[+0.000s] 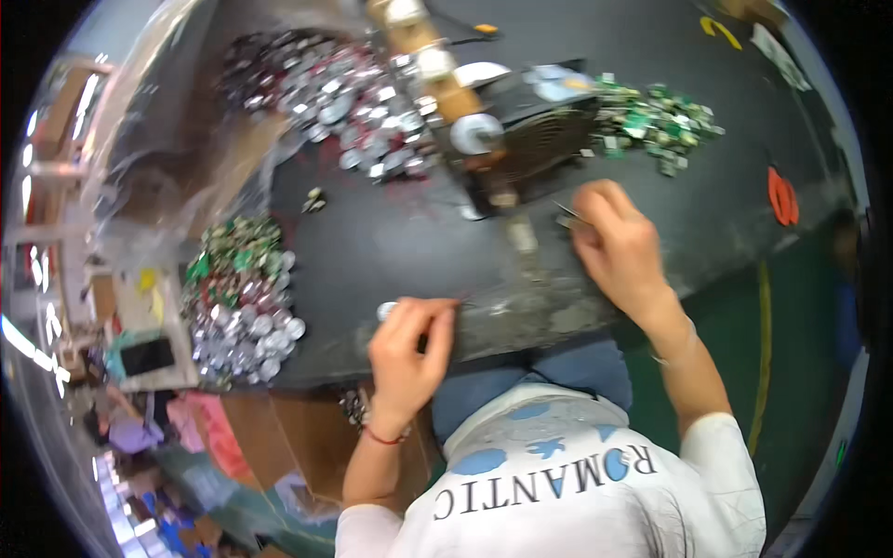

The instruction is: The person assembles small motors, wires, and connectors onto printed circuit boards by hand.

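- Right hand [616,240]: fingers pinch a thin part [569,212], near the machine [549,139].
- Left hand [406,352]: fingers curled, contents cannot be told; disc [385,311] beside it.
- Risk: loose pinch could drop the part; left-hand nudge could displace the disc.

Ahead of the torso [549,470], a person's left hand [409,349] is poised with fingers [409,316] bent toward the thumb, while the right hand [621,242], farther out from the torso on an extended right arm [693,377], curls into a pinch.
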Tool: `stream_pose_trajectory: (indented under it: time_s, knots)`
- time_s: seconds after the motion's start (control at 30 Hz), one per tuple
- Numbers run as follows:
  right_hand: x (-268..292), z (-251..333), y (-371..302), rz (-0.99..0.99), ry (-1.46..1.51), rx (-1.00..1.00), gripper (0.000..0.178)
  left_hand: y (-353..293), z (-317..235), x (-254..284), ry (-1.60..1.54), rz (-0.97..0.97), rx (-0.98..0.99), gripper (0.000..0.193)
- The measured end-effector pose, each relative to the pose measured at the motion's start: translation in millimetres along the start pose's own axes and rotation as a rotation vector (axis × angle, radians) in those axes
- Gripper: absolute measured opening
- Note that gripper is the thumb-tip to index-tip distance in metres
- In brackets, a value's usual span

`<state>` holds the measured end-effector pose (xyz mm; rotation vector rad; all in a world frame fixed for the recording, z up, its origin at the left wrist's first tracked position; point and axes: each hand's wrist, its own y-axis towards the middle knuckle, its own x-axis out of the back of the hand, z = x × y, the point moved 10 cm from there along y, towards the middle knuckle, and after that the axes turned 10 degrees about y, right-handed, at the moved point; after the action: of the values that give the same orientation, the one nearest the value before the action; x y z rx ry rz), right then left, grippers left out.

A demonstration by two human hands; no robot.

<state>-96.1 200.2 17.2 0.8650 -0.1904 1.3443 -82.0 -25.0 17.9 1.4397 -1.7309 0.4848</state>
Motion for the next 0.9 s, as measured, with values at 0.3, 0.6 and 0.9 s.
stream_pose_trajectory:
  time_s: [0.3,0.6,0.9]
  knots:
    - [2.7,19.9,-21.8,0.084,0.091,-0.139,0.018,-4.9,-7.0,-23.0,-0.186,0.03,-0.001,0.006]
    - [-3.5,27.4,-51.3,-0.072,0.425,-0.105,0.028,-6.2,-1.3,-31.6,-0.3,0.071,0.166,0.007]
    - [5.7,31.6,-51.8,-0.034,0.641,-0.046,0.01,-7.3,-11.7,-61.9,-0.711,0.282,0.412,0.007]
